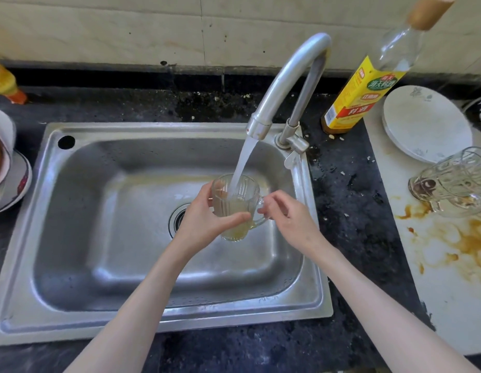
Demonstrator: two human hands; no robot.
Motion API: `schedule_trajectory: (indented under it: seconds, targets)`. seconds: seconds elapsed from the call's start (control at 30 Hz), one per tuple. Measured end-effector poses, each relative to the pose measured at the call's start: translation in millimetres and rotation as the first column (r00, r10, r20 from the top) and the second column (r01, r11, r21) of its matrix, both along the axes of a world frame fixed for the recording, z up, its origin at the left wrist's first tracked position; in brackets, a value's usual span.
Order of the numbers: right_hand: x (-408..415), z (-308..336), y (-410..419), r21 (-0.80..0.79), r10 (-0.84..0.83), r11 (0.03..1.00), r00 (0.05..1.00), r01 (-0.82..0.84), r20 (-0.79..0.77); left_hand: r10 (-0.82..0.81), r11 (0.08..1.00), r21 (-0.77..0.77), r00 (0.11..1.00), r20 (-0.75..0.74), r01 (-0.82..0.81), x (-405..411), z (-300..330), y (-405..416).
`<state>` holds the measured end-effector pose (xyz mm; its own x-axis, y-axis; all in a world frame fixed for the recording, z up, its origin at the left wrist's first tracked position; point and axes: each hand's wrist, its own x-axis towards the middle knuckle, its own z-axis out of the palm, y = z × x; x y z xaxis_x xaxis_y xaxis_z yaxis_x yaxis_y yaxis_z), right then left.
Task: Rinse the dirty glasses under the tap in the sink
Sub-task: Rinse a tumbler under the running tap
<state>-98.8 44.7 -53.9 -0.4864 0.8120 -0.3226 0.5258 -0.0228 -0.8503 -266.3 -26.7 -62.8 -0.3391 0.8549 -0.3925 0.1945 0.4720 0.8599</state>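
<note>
A ribbed glass mug with yellowish water in it is held upright over the steel sink, under the stream running from the tap. My left hand grips the mug's body, thumb across its front. My right hand pinches the mug's handle. Another dirty glass mug lies on its side on the white board at the right, brown residue in it.
A bottle with a yellow label stands right of the tap. A white plate lies on the stained white board. Stacked bowls and plates sit at the left edge. The drain is under my left hand.
</note>
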Motion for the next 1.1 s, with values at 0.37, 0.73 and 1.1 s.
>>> schedule_trajectory:
  seconds: [0.37,0.73,1.1]
  targets:
    - [-37.2,22.0,17.2,-0.507,-0.226,0.824,0.967,0.254,0.116,0.166,0.964,-0.249,0.937,0.306,-0.09,-6.3,10.4,4.3]
    - [-41.5,10.7,15.1,-0.564,-0.488,0.711,0.872,0.419,0.033,-0.052,0.998,0.024,0.997,-0.054,0.053,7.5,12.8,-6.7]
    - [-44.1,-3.9,0.0,-0.414,-0.435,0.802,0.896,0.43,0.089,-0.105,0.993,0.036,0.99,-0.096,0.109,13.1,-4.6,11.0]
